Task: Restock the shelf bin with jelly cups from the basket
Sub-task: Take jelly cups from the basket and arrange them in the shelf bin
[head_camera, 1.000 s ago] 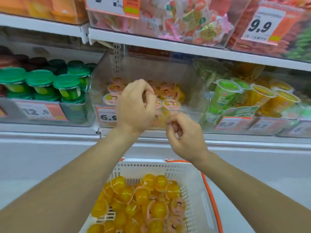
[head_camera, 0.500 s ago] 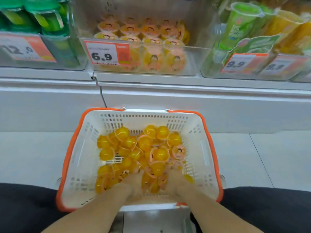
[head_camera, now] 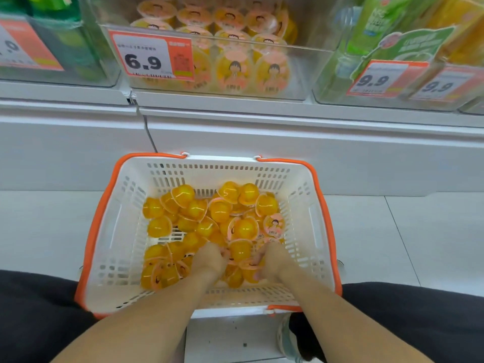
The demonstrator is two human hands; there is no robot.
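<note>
White floor tiles [head_camera: 47,226] lay under the basket [head_camera: 123,205], with bare floor on both sides. Down in the jelly cups [head_camera: 220,210], the left hand [head_camera: 209,260] curled around some cups. Beside it, the right hand [head_camera: 272,260] curled around others. Up above sat the shelf bin [head_camera: 296,74], partly filled with cups.

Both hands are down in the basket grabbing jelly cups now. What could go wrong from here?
1. Both the left hand and right hand scoop among loose jelly cups; an overfull grab may drop some on the lift.
2. The shelf bin sits well above the basket, behind a tall clear front, so cups could catch its edge and fall.
</note>
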